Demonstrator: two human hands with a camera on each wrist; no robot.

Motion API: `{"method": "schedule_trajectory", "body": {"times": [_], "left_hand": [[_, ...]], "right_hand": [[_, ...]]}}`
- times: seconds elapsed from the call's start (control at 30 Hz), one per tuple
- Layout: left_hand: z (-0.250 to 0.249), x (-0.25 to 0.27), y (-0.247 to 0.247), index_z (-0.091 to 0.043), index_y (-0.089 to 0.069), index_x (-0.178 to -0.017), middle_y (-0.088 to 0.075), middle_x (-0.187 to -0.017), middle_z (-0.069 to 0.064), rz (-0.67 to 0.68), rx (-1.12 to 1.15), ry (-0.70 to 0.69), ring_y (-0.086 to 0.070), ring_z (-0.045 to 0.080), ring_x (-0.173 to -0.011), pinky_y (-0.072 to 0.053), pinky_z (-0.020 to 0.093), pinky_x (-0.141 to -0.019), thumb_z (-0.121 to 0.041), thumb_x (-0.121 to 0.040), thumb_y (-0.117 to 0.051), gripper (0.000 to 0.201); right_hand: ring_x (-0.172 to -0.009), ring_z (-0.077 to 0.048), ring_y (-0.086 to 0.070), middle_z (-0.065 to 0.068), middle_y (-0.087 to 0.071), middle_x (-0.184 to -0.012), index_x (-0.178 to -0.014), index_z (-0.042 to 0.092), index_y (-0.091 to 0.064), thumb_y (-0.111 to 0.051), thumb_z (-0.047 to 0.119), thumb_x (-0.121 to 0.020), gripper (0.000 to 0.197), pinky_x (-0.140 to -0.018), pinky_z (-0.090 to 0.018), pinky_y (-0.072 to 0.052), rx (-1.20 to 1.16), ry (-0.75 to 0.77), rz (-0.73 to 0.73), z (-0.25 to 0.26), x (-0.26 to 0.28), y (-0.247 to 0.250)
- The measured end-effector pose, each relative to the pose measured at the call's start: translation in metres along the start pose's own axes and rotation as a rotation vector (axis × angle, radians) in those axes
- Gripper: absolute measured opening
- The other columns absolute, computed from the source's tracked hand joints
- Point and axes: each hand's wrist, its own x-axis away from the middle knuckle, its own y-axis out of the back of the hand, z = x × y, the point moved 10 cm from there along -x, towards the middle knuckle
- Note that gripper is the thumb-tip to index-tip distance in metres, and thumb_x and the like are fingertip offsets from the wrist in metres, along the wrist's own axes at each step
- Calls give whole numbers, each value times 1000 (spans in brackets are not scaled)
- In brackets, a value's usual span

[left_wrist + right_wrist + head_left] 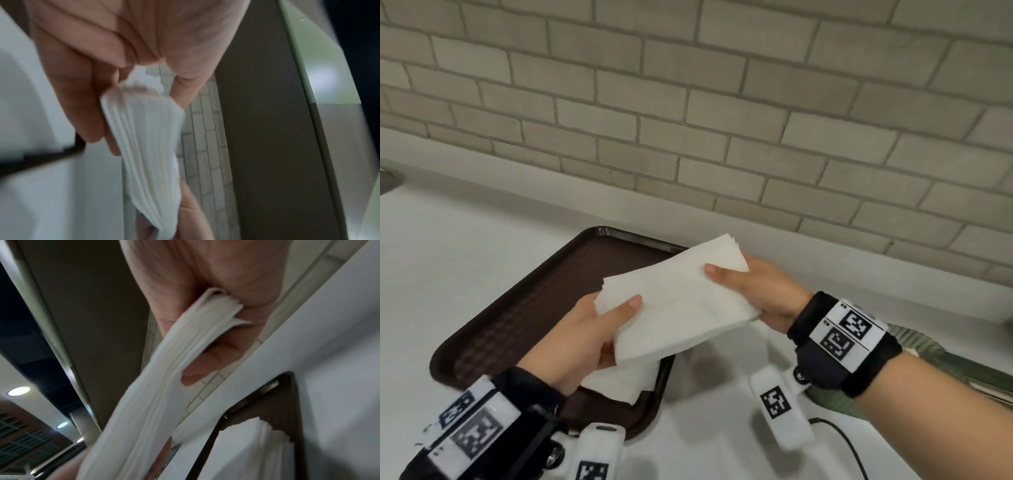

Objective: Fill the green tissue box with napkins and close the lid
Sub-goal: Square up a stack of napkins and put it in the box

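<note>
Both hands hold a thick stack of napkins [678, 298] in the air above the brown tray [517, 308]

Left hand [585, 339] pinches the near-left end, thumb on top; right hand [760, 294] pinches the far-right end the same way. More napkins [623, 380] lie on the tray's near corner. Only a sliver of the green tissue box [928, 356] shows, behind the right wrist, so its lid can't be judged. Loading looks to be the step in hand; next the stack must swing right, squared to the box opening
</note>
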Motion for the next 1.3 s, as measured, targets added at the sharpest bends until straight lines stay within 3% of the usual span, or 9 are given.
{"method": "schedule_trajectory", "body": {"times": [0.2,0.37,0.47,0.57,0.77,0.9,1.03,1.17,1.3], "left_hand": [[-12,-20,-66,-20,-31,-133,-59,-116,-4,-77,-6,-46,-61,14,-100,-51,36,-84,-25,-88,-61,54],[-15,-32,-136,-17,-34,-134,-59,-123,0,10,-91,-83,-60,20,-108,-47,41,-97,-40,-76,-71,73],[-23,-39,-180,-14,-45,-124,-62,-113,1,68,-168,-97,-61,20,-102,-49,39,-93,-23,-91,-59,37],[-32,-55,-217,-10,-44,-130,-61,-123,7,139,-284,-105,-61,26,-108,-46,47,-99,-30,-83,-61,54],[-24,-85,-264,-8,-51,-126,-62,-120,12,177,-348,-74,-61,33,-107,-50,53,-91,-23,-90,-58,40],[-17,-86,-287,-10,-57,-116,-62,-121,15,236,-319,-86,-60,31,-110,-48,47,-96,-5,-92,-53,24],[-27,-47,-287,-20,-59,-111,-70,-110,4,256,-319,-224,-65,22,-104,-49,47,-95,-14,-77,-67,35],[-6,10,-278,-27,-66,-98,-72,-89,-8,355,-453,-274,-65,3,-80,-49,13,-75,-8,-77,-70,28],[13,46,-272,-31,-70,-86,-68,-79,-3,395,-487,-268,-57,2,-69,-44,11,-64,-14,-72,-69,22]], "right_hand": [[-107,-27,-66,-9,-70,-113,-119,7,-61,-55,30,-93,35,-95,-38,-51,-123,-5,-228,-33,54,65],[-102,-18,-68,0,-71,-111,-118,16,-61,-57,36,-92,33,-94,-33,-51,-125,-10,-334,-53,99,114],[-100,-21,-67,-3,-69,-113,-122,8,-54,-61,37,-85,48,-91,-37,-52,-123,-71,-466,-69,120,159],[-84,-25,-61,-9,-65,-96,-102,4,-60,-49,18,-95,19,-73,-34,-46,-122,-118,-504,-72,140,197],[-89,-25,-62,-15,-67,-108,-107,7,-61,-51,13,-96,16,-77,-34,-50,-36,-122,-546,-75,163,252],[-87,-23,-64,-16,-65,-113,-119,3,-55,-54,9,-94,26,-73,-33,-54,11,-94,-589,-81,170,276],[-98,-28,-65,-13,-68,-112,-114,9,-58,-58,7,-91,23,-85,-39,-52,50,6,-540,-76,182,279],[-89,-9,-65,4,-70,-98,-106,15,-61,-62,5,-88,21,-80,-24,-52,144,152,-338,-81,212,242],[-75,-5,-53,5,-60,-82,-92,29,-60,-63,22,-81,14,-70,-22,-44,132,192,-253,-97,238,205]]}}
